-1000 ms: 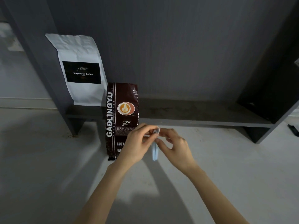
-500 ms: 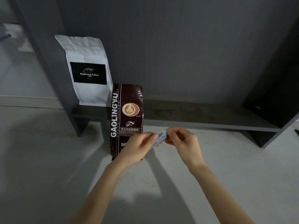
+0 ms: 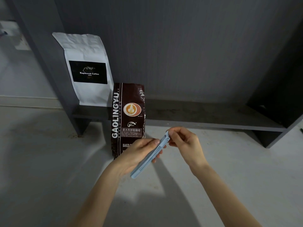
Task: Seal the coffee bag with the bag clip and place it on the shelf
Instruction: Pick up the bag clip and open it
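A dark brown coffee bag (image 3: 128, 115) marked GAOLINGYU stands upright on the pale floor, in front of the low dark shelf board (image 3: 205, 115). A long light blue bag clip (image 3: 150, 157) lies slanted across my left hand (image 3: 139, 153), which grips its middle. My right hand (image 3: 183, 141) pinches the clip's upper end between thumb and fingers. Both hands hover just in front of the bag's lower right corner and hide part of it. The clip's two arms look closed together.
A white coffee bag (image 3: 86, 69) with a black label stands at the shelf's left end, against the dark upright panel (image 3: 49, 66). The shelf's grey back wall rises behind. Another dark upright (image 3: 278, 99) closes the right side. Pale floor spreads all around.
The clip has swung from hanging down to lying slanted across my left palm. My right hand now pinches its top end. The view has shifted, so the bags sit further right.
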A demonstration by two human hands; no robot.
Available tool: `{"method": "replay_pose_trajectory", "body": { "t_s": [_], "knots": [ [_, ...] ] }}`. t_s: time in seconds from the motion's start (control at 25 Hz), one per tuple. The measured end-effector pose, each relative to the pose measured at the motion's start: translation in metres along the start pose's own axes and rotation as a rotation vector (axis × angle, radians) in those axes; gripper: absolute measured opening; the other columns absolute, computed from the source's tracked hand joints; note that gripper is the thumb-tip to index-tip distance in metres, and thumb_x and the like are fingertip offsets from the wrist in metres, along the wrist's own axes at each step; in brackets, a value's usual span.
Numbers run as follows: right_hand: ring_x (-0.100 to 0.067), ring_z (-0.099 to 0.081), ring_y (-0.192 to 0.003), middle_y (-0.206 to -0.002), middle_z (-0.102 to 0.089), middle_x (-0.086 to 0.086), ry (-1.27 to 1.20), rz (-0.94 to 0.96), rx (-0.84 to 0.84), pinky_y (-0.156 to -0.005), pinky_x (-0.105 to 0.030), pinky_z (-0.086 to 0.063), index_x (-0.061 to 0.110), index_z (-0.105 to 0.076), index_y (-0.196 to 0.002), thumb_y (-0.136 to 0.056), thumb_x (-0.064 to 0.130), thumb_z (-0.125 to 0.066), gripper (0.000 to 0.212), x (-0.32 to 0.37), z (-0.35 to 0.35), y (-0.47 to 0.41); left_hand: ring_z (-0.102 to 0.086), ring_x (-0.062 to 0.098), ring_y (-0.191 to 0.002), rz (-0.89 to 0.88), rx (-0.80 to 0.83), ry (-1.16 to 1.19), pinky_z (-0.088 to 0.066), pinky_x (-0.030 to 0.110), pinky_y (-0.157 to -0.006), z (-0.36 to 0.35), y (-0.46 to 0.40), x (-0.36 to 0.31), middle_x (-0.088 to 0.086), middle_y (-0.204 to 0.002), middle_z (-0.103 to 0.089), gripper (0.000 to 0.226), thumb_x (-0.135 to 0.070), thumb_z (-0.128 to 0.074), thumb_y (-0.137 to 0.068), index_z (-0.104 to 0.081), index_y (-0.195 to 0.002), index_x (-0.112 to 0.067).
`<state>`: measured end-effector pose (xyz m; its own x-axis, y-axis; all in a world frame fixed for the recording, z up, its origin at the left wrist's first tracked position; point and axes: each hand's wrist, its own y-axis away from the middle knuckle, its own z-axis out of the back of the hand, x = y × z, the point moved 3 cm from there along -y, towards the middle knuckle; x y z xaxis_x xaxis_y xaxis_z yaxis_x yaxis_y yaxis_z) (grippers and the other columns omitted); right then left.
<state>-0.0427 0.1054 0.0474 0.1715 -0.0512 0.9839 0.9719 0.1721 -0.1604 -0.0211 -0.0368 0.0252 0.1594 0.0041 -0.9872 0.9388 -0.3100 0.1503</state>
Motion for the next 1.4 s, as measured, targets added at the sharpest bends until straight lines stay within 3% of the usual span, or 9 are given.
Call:
{"method": "replay_pose_trajectory", "body": {
  "t_s": [0.2, 0.44, 0.64, 0.76, 0.88, 1.08, 1.24, 1.32, 1.4],
  "knots": [
    [0.003, -0.059, -0.063, -0.076, -0.061, 0.003, 0.008, -0.002, 0.003, -0.061, -0.010, -0.049, 0.021, -0.058, -0.075, -0.088, 0.010, -0.048, 0.020, -0.003, -0.001, 0.001, -0.059, 0.003, -0.056, -0.009, -0.023, 0.015, -0.049, 0.017, -0.049, -0.005, 0.000, 0.000, -0.009, -0.055, -0.064, 0.026, -0.023, -0.041, -0.091, -0.063, -0.079, -0.016],
    [0.005, -0.057, -0.059, -0.073, -0.059, 0.005, 0.045, -0.021, 0.016, -0.057, -0.008, -0.046, 0.021, -0.055, -0.073, -0.089, 0.007, -0.045, 0.023, -0.006, -0.003, -0.001, -0.055, 0.000, -0.052, 0.010, 0.011, -0.078, -0.049, 0.016, -0.049, -0.009, 0.004, -0.001, 0.002, -0.068, -0.052, 0.024, -0.024, -0.037, -0.093, -0.057, -0.083, -0.016],
    [-0.012, -0.055, -0.072, -0.074, -0.057, 0.000, 0.011, -0.086, 0.031, -0.068, -0.015, -0.050, 0.019, -0.056, -0.074, -0.090, 0.007, -0.043, 0.024, -0.016, -0.009, 0.001, -0.060, 0.001, -0.058, 0.127, 0.021, 0.122, -0.053, 0.021, -0.046, -0.012, 0.009, 0.009, 0.004, -0.078, -0.049, 0.021, -0.025, -0.039, -0.091, -0.057, -0.090, -0.013],
    [-0.012, -0.062, -0.074, -0.071, -0.060, 0.003, -0.021, -0.093, 0.005, -0.075, -0.021, -0.053, 0.018, -0.055, -0.073, -0.091, 0.006, -0.041, 0.025, -0.013, -0.009, -0.001, -0.061, 0.003, -0.055, 0.123, -0.083, 0.121, -0.053, 0.021, -0.045, -0.005, 0.005, 0.012, 0.006, -0.078, -0.049, 0.025, -0.027, -0.037, -0.093, -0.055, -0.088, -0.011],
    [-0.007, -0.068, -0.067, -0.061, -0.064, 0.005, -0.147, -0.040, -0.063, -0.071, -0.016, -0.054, 0.016, -0.053, -0.072, -0.091, 0.009, -0.041, 0.023, 0.001, 0.009, -0.008, -0.062, 0.009, -0.054, 0.113, -0.320, 0.270, -0.055, 0.026, -0.045, 0.016, 0.004, 0.018, 0.007, -0.075, -0.050, 0.029, -0.028, -0.036, -0.093, -0.053, -0.079, -0.008],
    [-0.007, -0.067, -0.066, -0.076, -0.057, -0.002, -0.216, -0.100, -0.064, -0.064, -0.015, -0.054, 0.017, -0.052, -0.074, -0.091, 0.014, -0.041, 0.021, 0.002, 0.013, -0.010, -0.069, 0.013, -0.065, -0.041, -0.449, 0.380, -0.059, 0.030, -0.052, 0.021, -0.002, 0.009, 0.010, -0.081, -0.057, 0.025, -0.019, -0.037, -0.094, -0.056, -0.083, -0.007],
    [-0.015, -0.068, -0.082, -0.084, -0.066, -0.002, -0.280, -0.176, -0.032, -0.071, -0.024, -0.053, 0.022, -0.057, -0.092, -0.086, 0.028, -0.048, 0.011, -0.009, 0.008, -0.004, -0.065, 0.023, -0.090, -0.177, -0.534, 0.423, -0.053, 0.032, -0.076, 0.029, -0.001, -0.002, 0.011, -0.093, -0.062, 0.022, -0.013, -0.032, -0.096, -0.051, -0.092, -0.003],
    [-0.016, -0.067, -0.088, -0.091, -0.067, -0.003, -0.251, -0.210, 0.041, -0.074, -0.025, -0.054, 0.019, -0.054, -0.102, -0.085, 0.023, -0.052, 0.018, -0.015, -0.002, -0.002, -0.064, 0.019, -0.095, -0.229, -0.513, 0.451, -0.050, 0.031, -0.080, 0.025, -0.003, -0.010, 0.010, -0.095, -0.065, 0.023, -0.013, -0.029, -0.097, -0.050, -0.092, -0.007],
    [-0.013, -0.066, -0.088, -0.089, -0.067, 0.000, -0.204, -0.224, 0.096, -0.074, -0.022, -0.054, 0.016, -0.056, -0.096, -0.087, 0.017, -0.050, 0.011, -0.019, -0.017, 0.002, -0.062, 0.015, -0.100, -0.272, -0.486, 0.422, -0.048, 0.028, -0.085, 0.022, -0.007, -0.018, 0.008, -0.100, -0.065, 0.026, -0.014, -0.025, -0.097, -0.052, -0.096, -0.011]
  ]
}}
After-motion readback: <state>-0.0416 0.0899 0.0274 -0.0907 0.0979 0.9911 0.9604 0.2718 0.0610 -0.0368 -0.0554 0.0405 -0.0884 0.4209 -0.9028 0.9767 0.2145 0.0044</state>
